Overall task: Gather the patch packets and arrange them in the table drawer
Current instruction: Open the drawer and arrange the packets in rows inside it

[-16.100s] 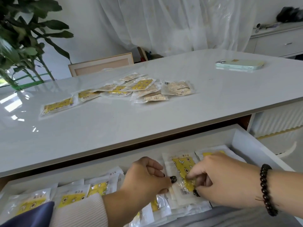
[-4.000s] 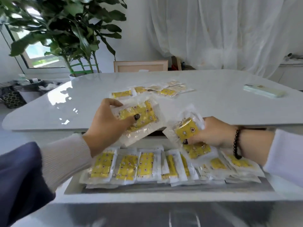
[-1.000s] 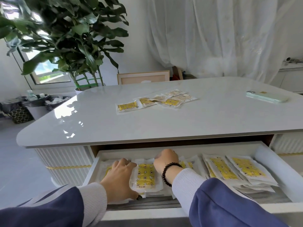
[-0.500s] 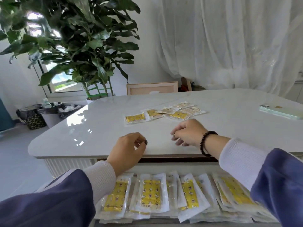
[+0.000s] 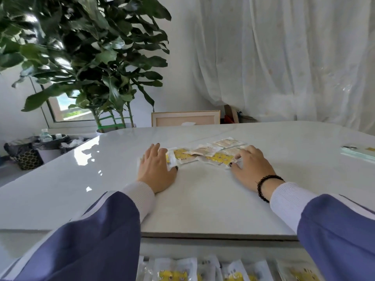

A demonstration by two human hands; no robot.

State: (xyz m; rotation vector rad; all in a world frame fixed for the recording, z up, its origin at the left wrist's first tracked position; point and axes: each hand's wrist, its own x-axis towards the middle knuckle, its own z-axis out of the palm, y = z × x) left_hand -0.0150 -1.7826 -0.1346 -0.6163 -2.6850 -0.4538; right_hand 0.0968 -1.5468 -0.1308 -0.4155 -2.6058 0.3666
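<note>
Packets [image 5: 211,154] lie in a left-right row on the bench [image 5: 203,199], between flat left hand [image 5: 156,171] and right hand [image 5: 250,166], both touching its ends.

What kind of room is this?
Likely a home living or dining room: a glossy white table, a large potted plant, sheer curtains and a window.

The desk [image 5: 203,199] is glossy pale grey. On it, clear patch packets [image 5: 205,154] show yellow or beige inserts; below its near edge more yellow-printed packets [image 5: 176,270] show. Sleeves [image 5: 91,236] are blue-violet with white cuffs; a dark beaded bracelet [image 5: 265,185] circles one wrist.
</note>
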